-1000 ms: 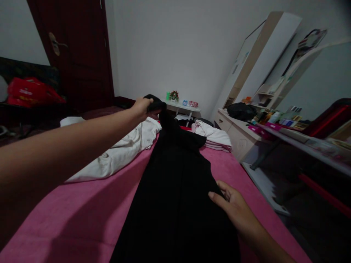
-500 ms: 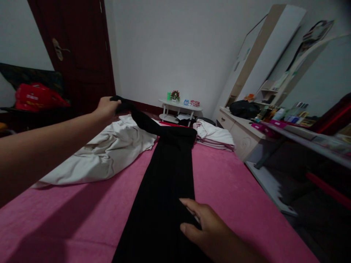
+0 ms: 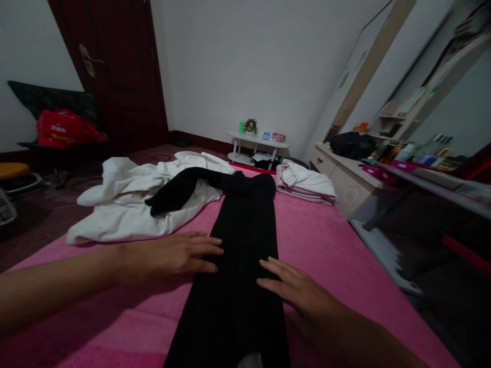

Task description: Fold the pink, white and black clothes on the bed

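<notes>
A long black garment [image 3: 241,255] lies stretched out along the pink bed [image 3: 326,245], running away from me. Its far end bends off to the left and rests on a crumpled white garment [image 3: 126,209]. My left hand [image 3: 172,255] lies flat with fingers stretched out, fingertips on the black garment's left edge. On the garment's right edge my right hand [image 3: 295,291] rests flat, fingers spread. Neither hand grips anything.
A folded stack of white and pink clothes [image 3: 305,184] sits at the bed's far right. A small white table [image 3: 257,145] stands by the far wall. A cluttered dresser [image 3: 383,163] runs along the right, a dark door [image 3: 115,76] and red bag [image 3: 61,128] stand at the left.
My left hand let go of the garment's far end, which now lies on the white garment, and came back to lie flat on the near part. My right hand shifted slightly.
</notes>
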Motion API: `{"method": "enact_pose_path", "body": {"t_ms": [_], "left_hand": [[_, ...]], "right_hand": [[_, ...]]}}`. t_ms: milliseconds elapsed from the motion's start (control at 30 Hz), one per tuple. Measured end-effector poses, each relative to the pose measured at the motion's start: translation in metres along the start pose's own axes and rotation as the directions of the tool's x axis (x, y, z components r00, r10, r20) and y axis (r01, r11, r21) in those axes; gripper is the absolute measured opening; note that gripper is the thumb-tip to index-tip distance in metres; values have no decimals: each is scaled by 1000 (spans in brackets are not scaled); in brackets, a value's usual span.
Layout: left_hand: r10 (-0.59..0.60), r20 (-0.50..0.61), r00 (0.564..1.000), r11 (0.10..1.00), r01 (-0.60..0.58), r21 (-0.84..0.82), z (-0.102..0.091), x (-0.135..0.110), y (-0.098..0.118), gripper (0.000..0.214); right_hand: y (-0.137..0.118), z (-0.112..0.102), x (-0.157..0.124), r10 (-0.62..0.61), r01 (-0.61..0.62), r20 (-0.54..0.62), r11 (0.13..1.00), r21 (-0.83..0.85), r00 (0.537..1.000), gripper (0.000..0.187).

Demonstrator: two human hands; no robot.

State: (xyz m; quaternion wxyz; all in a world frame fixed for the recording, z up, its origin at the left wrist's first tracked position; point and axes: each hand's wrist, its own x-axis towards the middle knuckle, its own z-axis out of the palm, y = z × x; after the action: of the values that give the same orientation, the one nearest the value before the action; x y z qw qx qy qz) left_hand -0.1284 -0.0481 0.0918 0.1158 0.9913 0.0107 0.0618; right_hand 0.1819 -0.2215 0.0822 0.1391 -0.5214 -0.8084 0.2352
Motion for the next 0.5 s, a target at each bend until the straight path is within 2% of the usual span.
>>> {"method": "enact_pose_path", "body": {"t_ms": [100,233,367,433,500], "left_hand": [[28,40,999,997,-25,-67,7,2,19,71],[85,101,991,991,-74,-112,7,10,27,63],[131,34,991,960,-118,-254,0,20,37,50],[131,21,991,936,-117,-332,-7,23,49,49],[131,43,990,921,-106,-376,-13,23,63,48]], "right_hand": [[-8,10,4,-30,31,28,999,-44,999,69],[-7,22,17,-108,111,79,993,-33,991,64],[-4,18,17,-136,135,1,988,77,991,43],[-7,15,10,-152,156,-44,979,133,987,39],[-13,15,1,-150,155,-41,973,173,988,41]]}}
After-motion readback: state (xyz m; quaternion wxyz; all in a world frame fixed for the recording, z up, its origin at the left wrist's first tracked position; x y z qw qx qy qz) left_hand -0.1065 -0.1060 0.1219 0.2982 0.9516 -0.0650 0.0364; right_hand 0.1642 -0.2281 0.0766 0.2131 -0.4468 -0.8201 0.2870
